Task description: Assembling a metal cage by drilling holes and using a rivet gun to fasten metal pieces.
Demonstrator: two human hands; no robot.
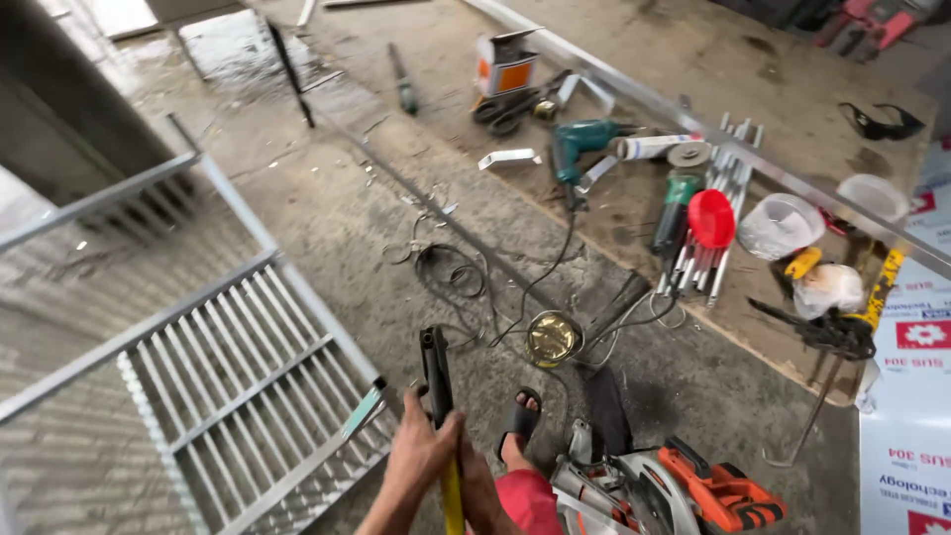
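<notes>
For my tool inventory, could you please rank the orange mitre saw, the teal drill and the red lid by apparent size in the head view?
1. Orange mitre saw, though nearness inflates it.
2. Teal drill.
3. Red lid, close to the drill.

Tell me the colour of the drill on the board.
Teal, with a black cord; the drill shows best in the head view, lying near the board's left edge.

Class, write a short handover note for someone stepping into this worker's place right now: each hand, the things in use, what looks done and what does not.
Left hand: wrapped around the yellow-and-black bar tool, held upright.
Right hand: lower on the same handle, mostly hidden behind the left.
Metal grille frame: flat on the concrete floor, just left of the tool; the tool's black end is not touching it.
Orange circular saw: on the floor beside the sandalled foot.
Done: cannot tell.
Left: grille untouched by the tool for now.
</notes>
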